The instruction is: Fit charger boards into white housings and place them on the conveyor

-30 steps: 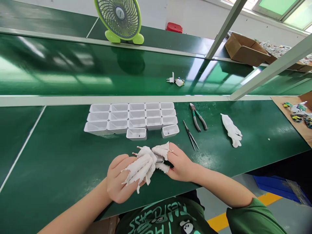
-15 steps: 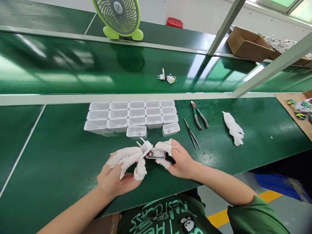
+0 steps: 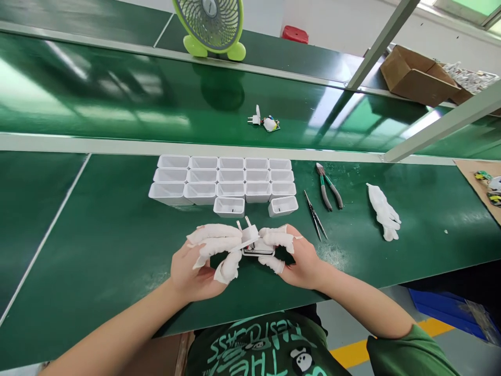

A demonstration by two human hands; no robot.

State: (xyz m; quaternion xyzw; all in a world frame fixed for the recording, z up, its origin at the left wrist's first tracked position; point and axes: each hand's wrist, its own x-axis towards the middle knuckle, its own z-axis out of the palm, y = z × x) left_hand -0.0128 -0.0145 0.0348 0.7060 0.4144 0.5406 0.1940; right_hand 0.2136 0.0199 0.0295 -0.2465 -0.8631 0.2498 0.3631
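Note:
My left hand (image 3: 203, 261), with white covers on the fingertips, is closed on a white two-pin plug cap (image 3: 250, 233), its metal pins pointing up and away. My right hand (image 3: 299, 258), with similar finger covers, grips a small white charger case (image 3: 259, 254) by its right end. The cap sits tilted over the left part of the case's open side. A bit of red shows between the two parts; most of the inside is hidden by the cap and fingers. Just beyond my hands are two single white bins, the left bin (image 3: 229, 208) and the right bin (image 3: 283, 207).
Rows of white bins (image 3: 201, 193) stand behind. Tweezers (image 3: 315, 215), green-handled cutting pliers (image 3: 329, 187) and a white glove (image 3: 383, 211) lie to the right. Another plug with a circuit board (image 3: 271, 124) lies on the raised ledge. A fan (image 3: 213, 23) and cardboard box (image 3: 417, 75) stand farther back.
The plug cap has tipped flatter and come closer over the case. Both hands keep their grip. The whole view has shifted slightly.

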